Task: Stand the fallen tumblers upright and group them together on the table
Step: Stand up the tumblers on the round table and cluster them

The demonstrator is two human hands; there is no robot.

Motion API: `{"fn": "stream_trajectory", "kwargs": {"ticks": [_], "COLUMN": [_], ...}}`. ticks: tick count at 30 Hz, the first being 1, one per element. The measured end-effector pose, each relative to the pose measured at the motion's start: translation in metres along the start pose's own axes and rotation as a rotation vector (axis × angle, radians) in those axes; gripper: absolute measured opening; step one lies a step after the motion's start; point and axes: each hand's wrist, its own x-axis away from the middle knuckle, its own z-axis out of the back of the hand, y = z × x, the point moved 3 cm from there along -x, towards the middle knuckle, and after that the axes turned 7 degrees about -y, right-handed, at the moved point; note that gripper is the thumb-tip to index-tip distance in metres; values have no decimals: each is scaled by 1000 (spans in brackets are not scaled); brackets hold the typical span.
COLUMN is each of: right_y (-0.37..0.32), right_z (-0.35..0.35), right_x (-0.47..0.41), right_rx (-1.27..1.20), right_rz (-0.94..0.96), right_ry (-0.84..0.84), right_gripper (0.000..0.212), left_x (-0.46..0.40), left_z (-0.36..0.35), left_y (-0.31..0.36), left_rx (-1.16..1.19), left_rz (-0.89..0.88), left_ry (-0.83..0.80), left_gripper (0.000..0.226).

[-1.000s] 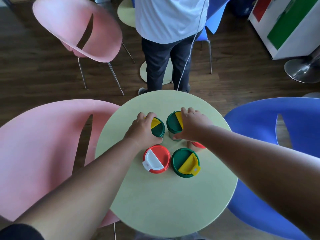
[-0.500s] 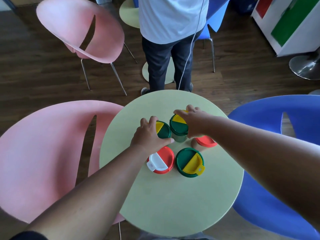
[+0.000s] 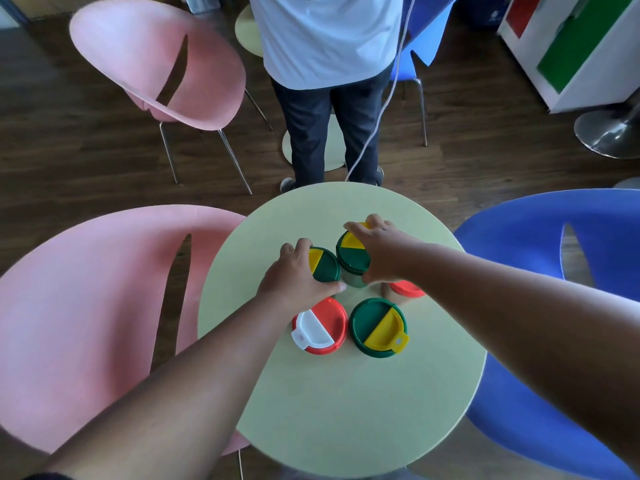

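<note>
I see my left hand (image 3: 294,278) & right hand (image 3: 382,251) each curled round an upright green-lid tumbler, left's (image 3: 323,266) touching right's (image 3: 353,252), toward table (image 3: 311,410) far edge.

My right hand (image 3: 381,251) no longer lies flat over far green-lidded tumbler (image 3: 353,254); now sits at its right side, fingers curled over far rim, more of yellow-and-green lid showing. Left hand (image 3: 294,275) shifts off left green-lidded tumbler (image 3: 323,266), uncovering more lid, thumb along near edge. Two tumblers now touching, gap between them gone.
</note>
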Motion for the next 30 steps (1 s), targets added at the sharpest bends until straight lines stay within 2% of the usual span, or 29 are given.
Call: {"fn": "stream_trajectory", "kwargs": {"ticks": [7, 14, 22, 24, 27, 30], "right_y": [1, 3, 4, 4, 3, 4], "right_z": [-1, -2, -2, 1, 0, -16], "right_x": [5, 6, 10, 18, 42, 70], "right_rx": [-56, -131, -161, -167, -198, -187], "right_rz": [-22, -50, -71, -61, 23, 135], "right_ry": [8, 22, 19, 92, 260, 258], "right_gripper": [122, 117, 122, 112, 74, 43], "left_x": [2, 2, 6, 18, 47, 72], "left_z": [2, 2, 3, 8, 7, -11], "left_y": [-1, -3, -4, -3, -6, -18], "left_rx": [-22, -40, -58, -125, -42, -3], "left_rz": [-11, -34, -26, -85, -275, -378], "left_ry": [-15, -4, 15, 160, 358, 334], "left_gripper": [94, 92, 99, 94, 74, 63]}}
